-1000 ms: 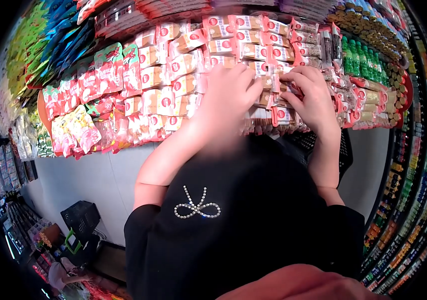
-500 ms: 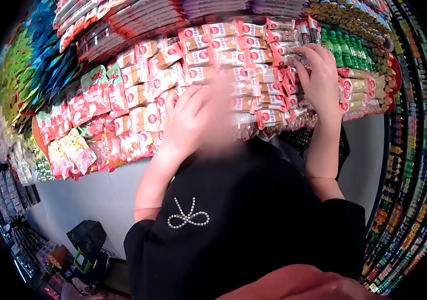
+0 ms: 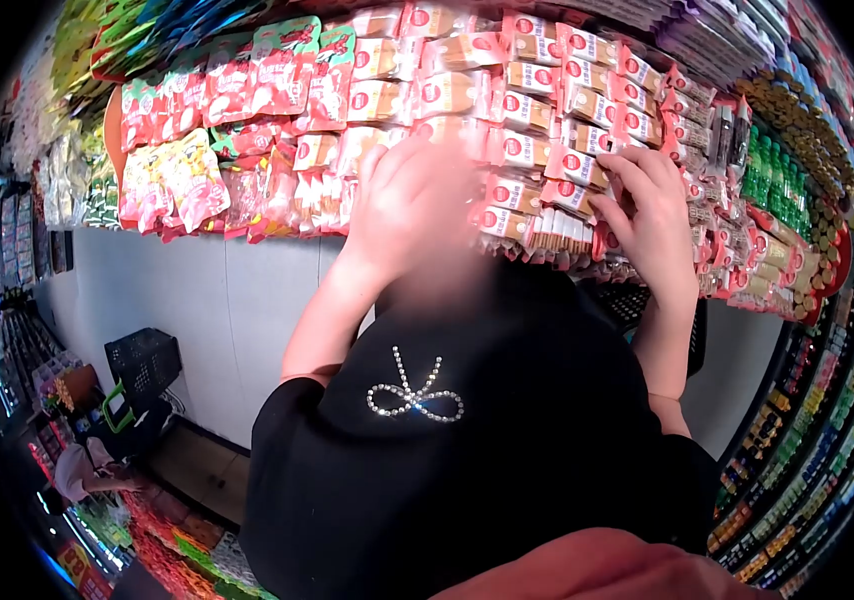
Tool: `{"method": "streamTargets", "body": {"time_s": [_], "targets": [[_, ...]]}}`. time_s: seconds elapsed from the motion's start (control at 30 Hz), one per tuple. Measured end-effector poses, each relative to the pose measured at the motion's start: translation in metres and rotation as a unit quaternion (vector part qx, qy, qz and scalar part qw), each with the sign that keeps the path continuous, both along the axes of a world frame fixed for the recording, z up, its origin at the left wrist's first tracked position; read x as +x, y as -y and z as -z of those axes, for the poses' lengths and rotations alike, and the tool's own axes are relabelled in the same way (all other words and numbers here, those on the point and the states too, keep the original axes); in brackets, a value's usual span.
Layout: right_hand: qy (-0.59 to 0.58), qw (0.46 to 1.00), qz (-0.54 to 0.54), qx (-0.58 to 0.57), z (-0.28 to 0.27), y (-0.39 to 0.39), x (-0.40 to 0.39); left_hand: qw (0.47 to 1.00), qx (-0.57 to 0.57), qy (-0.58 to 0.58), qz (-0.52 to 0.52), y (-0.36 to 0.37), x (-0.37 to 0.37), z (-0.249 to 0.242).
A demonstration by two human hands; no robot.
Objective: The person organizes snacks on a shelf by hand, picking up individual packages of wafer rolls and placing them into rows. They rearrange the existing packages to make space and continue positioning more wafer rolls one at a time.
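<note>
Rows of small snack packets (image 3: pixel 522 148) with clear and pink wrappers, brown-and-white fronts and red round logos lie tightly packed on a display. My right hand (image 3: pixel 655 205) reaches in from the right, thumb and forefinger closed about the right end of one snack packet (image 3: pixel 577 168) in the front rows. My left hand (image 3: pixel 397 205) is over the packets further left, its fingers bent. A blurred patch covers part of that hand, so whether it holds anything is hidden. Red-and-green pouches (image 3: pixel 282 70) lie to its left.
Yellow-and-pink bags (image 3: pixel 195 180) sit at the display's front left, green bottle-shaped packs (image 3: pixel 777 178) at its right. Stocked shelves (image 3: pixel 807 440) rise on the far right. A black basket (image 3: pixel 142 362) stands lower left, where another person (image 3: pixel 82 470) is partly visible.
The view has turned, so the display appears shifted right and upward. My right hand has moved from the back rows by the green packs to packets nearer the front. My left hand remains over the packets.
</note>
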State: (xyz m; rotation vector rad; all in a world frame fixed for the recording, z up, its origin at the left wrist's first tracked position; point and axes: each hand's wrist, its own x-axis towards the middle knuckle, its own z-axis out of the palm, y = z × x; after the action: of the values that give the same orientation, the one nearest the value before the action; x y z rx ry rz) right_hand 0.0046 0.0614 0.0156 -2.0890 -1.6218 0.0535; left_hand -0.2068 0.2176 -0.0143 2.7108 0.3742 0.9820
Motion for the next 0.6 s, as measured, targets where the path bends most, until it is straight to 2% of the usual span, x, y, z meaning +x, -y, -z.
{"method": "streamTargets", "body": {"time_s": [0.37,0.47,0.53,0.6], "targets": [[0.049,0.998,-0.003,0.033,0.004,-0.001,0.002,0.999,0.014,0.01,-0.027,-0.006,-0.006,0.006],[0.007,0.998,-0.004,0.058,-0.006,0.008,-0.001,1.0,0.009,0.016,-0.018,-0.004,-0.004,0.008],[-0.033,0.997,-0.064,0.038,-0.016,0.015,-0.006,1.0,0.008,0.023,-0.01,-0.004,-0.002,0.01],[-0.042,0.996,-0.073,0.025,-0.015,0.017,-0.012,0.999,-0.022,0.03,0.028,-0.003,0.0,0.012]]}}
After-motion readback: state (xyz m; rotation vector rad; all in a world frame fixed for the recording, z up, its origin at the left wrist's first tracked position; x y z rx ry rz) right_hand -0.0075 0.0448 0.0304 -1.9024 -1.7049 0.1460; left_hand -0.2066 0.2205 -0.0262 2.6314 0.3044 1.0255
